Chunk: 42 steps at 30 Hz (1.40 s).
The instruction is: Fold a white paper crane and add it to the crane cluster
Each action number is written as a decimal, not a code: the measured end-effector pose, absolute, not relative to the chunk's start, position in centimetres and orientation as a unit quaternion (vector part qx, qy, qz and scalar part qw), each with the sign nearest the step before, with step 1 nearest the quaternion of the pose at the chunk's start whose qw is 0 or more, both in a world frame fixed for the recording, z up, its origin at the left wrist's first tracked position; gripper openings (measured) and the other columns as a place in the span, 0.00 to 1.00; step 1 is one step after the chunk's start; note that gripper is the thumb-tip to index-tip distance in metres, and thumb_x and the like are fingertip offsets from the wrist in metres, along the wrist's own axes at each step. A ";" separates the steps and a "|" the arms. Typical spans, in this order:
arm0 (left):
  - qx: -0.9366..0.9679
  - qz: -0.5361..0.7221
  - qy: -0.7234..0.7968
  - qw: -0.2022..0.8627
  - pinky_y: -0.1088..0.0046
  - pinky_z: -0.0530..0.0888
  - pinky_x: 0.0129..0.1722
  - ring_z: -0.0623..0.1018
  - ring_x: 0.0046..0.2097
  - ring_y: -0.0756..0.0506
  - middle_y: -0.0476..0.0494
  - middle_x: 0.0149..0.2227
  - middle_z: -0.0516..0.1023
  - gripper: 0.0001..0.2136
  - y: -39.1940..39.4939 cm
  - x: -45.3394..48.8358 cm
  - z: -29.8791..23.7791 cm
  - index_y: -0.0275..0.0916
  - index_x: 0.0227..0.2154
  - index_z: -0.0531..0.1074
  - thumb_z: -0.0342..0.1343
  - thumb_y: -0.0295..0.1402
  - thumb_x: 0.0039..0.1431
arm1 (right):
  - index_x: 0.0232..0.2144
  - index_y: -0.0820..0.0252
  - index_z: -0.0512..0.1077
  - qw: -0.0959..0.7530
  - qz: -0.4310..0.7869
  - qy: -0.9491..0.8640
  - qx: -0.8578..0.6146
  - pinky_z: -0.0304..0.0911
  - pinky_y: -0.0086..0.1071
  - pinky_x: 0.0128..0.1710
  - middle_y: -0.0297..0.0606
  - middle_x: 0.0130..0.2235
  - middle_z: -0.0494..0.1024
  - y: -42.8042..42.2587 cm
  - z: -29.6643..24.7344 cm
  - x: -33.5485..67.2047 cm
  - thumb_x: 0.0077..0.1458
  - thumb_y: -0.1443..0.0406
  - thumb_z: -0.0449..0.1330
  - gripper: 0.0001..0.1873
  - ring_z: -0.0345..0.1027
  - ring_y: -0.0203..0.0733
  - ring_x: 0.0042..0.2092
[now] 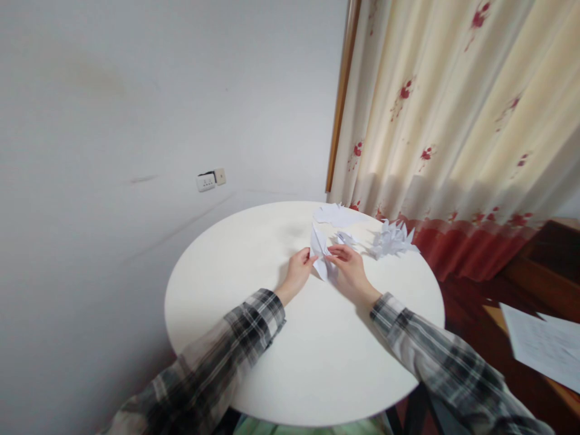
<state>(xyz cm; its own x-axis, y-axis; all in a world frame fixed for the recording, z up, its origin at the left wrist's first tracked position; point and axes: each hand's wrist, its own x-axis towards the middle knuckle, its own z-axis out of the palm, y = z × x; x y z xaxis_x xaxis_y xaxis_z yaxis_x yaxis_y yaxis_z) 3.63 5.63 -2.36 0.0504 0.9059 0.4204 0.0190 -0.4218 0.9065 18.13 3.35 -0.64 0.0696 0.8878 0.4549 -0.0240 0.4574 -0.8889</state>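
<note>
A folded piece of white paper (319,244), pointed at its top and bottom, is held up between my two hands over the round white table (235,284). My left hand (298,269) pinches its left edge with thumb and fingers. On the other side, my right hand (350,269) closes its thumb and fingers on the paper's right edge. Just behind my right hand lies a small folded paper piece (345,238). To its right, a heap of folded white paper pieces (392,240) with spiky points sits near the table's edge.
White paper sheets (338,214) lie at the table's far side. A wall socket (206,182) is on the wall behind. A patterned curtain (435,133) hangs at right, and papers with writing (544,344) rest on a lower wooden surface at far right.
</note>
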 end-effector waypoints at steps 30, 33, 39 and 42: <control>0.635 0.603 0.357 0.325 0.74 0.66 0.39 0.71 0.38 0.49 0.48 0.34 0.71 0.05 4.5 3.4 -0.9 0.38 0.32 0.68 0.49 0.26 0.52 | 0.35 0.56 0.76 0.587 0.305 -0.635 -0.399 0.62 0.34 0.35 0.39 0.38 0.76 3.3 -0.3 18.4 0.42 0.63 0.61 0.13 0.67 0.42 0.37; 0.636 0.568 0.377 0.361 0.74 0.67 0.36 0.71 0.33 0.50 0.46 0.36 0.74 0.10 4.6 3.5 -0.9 0.37 0.35 0.71 0.55 0.24 0.47 | 0.37 0.56 0.76 0.588 0.301 -0.632 -0.407 0.63 0.36 0.35 0.40 0.37 0.76 3.6 -0.7 18.7 0.41 0.62 0.63 0.16 0.67 0.42 0.35; 0.577 0.591 0.361 0.433 0.74 0.70 0.33 0.73 0.32 0.50 0.45 0.33 0.76 0.16 4.9 3.6 -0.8 0.35 0.37 0.73 0.58 0.22 0.40 | 0.38 0.57 0.75 0.606 0.305 -0.620 -0.395 0.63 0.37 0.36 0.39 0.35 0.75 3.7 -0.8 18.7 0.41 0.61 0.64 0.18 0.66 0.42 0.34; 0.585 0.588 0.368 0.421 0.73 0.69 0.33 0.73 0.31 0.49 0.45 0.31 0.77 0.11 4.8 3.6 -0.7 0.35 0.32 0.75 0.59 0.26 0.41 | 0.39 0.57 0.75 0.607 0.254 -0.636 -0.403 0.63 0.35 0.33 0.39 0.34 0.74 3.3 -0.5 18.6 0.44 0.60 0.62 0.17 0.65 0.41 0.33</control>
<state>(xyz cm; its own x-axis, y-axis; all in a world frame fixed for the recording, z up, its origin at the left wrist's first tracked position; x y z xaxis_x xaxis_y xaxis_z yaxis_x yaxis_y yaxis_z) 3.56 4.82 -0.71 0.0386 0.9252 0.3776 -0.0645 -0.3748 0.9249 18.64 3.27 -0.51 0.0625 0.8209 0.5676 0.2033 0.5463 -0.8125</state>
